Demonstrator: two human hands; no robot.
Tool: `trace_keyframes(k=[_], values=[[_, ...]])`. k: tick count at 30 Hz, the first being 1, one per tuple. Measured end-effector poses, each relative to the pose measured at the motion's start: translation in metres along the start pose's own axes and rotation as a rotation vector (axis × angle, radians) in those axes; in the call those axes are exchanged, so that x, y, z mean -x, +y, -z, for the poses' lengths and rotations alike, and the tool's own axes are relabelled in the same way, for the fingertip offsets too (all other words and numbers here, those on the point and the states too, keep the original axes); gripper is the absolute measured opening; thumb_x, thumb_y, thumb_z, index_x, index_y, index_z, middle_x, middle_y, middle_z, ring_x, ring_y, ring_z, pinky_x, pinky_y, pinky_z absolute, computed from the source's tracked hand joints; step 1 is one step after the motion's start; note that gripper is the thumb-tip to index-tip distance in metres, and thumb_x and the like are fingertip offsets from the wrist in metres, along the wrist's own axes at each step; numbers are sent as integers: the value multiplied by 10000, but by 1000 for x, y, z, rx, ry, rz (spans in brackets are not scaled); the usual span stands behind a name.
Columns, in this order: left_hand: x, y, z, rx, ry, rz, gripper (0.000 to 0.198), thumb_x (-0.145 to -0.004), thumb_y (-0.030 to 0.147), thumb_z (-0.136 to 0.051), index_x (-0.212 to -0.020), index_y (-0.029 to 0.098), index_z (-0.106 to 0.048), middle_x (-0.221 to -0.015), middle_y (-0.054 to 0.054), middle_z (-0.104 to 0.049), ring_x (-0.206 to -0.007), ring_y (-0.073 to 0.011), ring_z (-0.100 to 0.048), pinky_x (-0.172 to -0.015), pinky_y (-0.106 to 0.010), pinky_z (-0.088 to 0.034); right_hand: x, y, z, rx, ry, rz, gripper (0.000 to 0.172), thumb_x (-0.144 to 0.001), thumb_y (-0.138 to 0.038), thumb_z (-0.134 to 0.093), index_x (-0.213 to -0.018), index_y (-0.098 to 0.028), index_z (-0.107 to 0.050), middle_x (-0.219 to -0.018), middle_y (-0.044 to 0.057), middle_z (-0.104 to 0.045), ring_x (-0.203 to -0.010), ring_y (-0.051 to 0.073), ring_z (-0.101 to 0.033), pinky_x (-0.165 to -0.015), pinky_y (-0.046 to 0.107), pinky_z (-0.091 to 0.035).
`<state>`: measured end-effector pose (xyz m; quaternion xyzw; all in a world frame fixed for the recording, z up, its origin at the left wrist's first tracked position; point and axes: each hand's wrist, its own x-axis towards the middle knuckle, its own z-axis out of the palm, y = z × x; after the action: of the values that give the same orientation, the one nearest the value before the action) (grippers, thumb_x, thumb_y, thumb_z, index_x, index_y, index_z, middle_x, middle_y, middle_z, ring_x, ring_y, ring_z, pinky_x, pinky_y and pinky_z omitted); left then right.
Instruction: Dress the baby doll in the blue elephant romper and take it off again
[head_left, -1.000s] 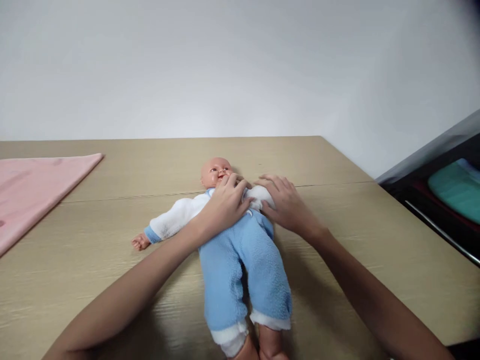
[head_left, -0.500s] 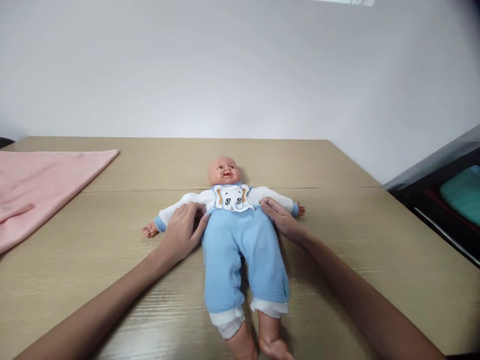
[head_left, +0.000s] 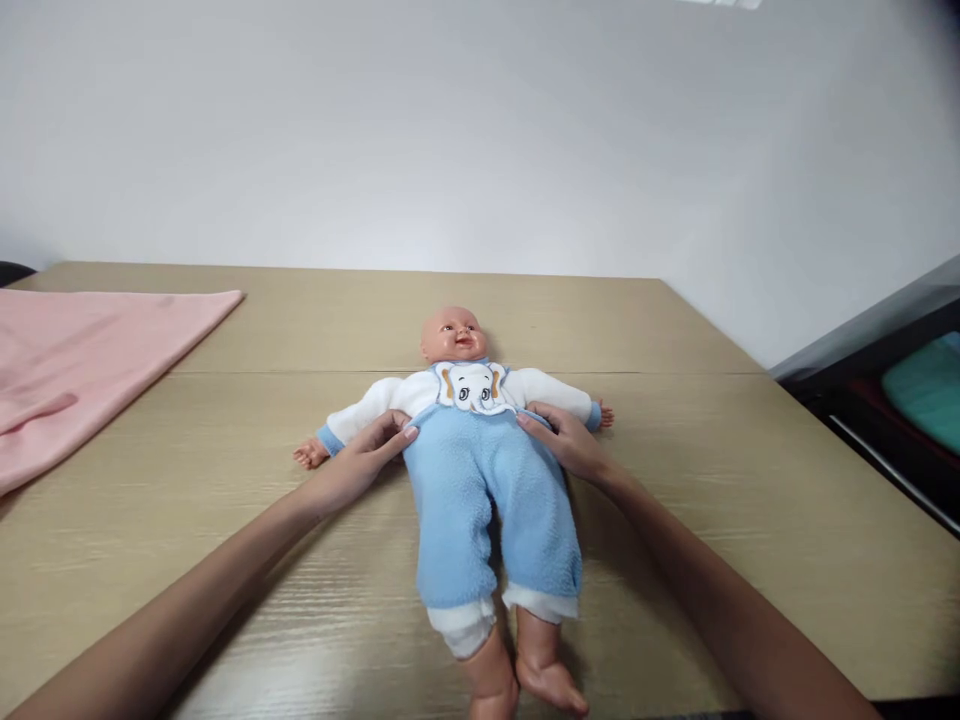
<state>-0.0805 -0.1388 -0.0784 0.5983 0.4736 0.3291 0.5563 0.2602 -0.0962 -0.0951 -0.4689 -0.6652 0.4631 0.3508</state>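
Head view: we look down on a wooden table (head_left: 750,480) set against a white wall. Pink cloth (head_left: 90,350) covers its far left corner, well apart from everything else. A doll (head_left: 480,480) in a white top and blue trousers lies face up at the table's middle, arms spread, feet toward us. Beyond the right edge, a dark shelf (head_left: 862,400) holds a teal bundle (head_left: 926,390). Our left hand (head_left: 360,460) and right hand (head_left: 566,445) pinch narrowly at the doll's waist, one on each side, with our forearms crossing bare table.
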Motion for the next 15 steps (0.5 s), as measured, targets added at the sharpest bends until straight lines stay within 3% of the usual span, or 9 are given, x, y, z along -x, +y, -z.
trace_keyframes(k=[5,8,11,15], values=[[3,7,2,4,-45,47,472,-1020,692,-601,-968,223,-580,-813,34,-479,-754,-166,-444,-728,-306,-406,-5,10,5,-75,61,-9,475,-975,-669,-641,-783,-249,-532,-784,-12,-484,-769,205,-453,-729,338,-418],[2,3,3,-10,-29,46,465,-1014,702,-596,-946,242,-607,-792,19,-521,-732,-183,-467,-706,-328,-440,-8,19,1,-170,111,-33,455,-962,-683,-627,-834,-265,-504,-805,-10,-494,-771,212,-472,-741,345,-457],[-2,-9,4,43,2,46,481,-1004,727,-571,-946,261,-673,-890,-51,-675,-872,-266,-609,-836,-429,-551,-8,21,-6,-245,163,-56,461,-949,-722,-621,-899,-276,-516,-874,10,-567,-838,236,-545,-805,364,-513],[-7,-20,1,242,-5,17,471,-1029,667,-558,-1159,247,-725,-1086,-122,-774,-1108,-334,-696,-1028,-507,-561,-8,17,-12,-305,224,-76,503,-902,-773,-643,-955,-285,-531,-1030,48,-657,-1003,276,-630,-907,390,-552]])
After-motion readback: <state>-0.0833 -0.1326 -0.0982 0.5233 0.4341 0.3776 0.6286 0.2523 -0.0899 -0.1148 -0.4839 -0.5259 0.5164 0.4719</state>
